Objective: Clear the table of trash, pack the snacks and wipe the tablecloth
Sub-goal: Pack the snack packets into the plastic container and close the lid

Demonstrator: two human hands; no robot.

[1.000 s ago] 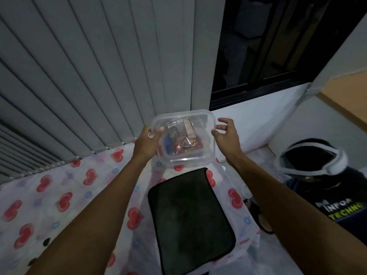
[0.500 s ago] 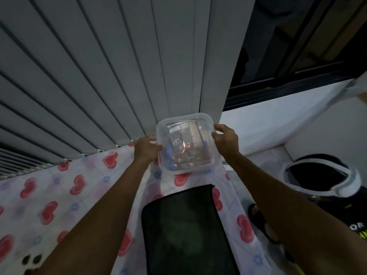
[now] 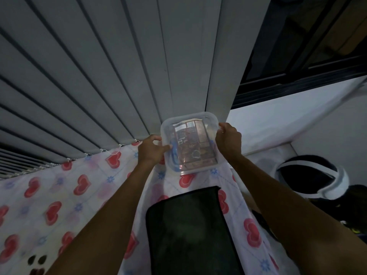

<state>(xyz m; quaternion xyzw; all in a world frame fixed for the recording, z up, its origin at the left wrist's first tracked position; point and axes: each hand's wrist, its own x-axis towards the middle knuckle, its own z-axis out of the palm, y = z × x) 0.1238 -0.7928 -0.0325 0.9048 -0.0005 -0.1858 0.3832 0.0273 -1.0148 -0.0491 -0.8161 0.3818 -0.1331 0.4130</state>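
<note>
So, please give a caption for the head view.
Both hands hold clear snack box above heart tablecloth.

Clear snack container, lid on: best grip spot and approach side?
Grip the clear container by its two opposite side edges, coming in from left and right, as the left hand and right hand do. It looks wide, flat and smooth, so the protruding lid rim probably gives fingers purchase.

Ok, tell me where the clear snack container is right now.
The clear snack container is at centre of the head view, held between the left hand and right hand, beyond the black mat, against the vertical blinds.
</note>
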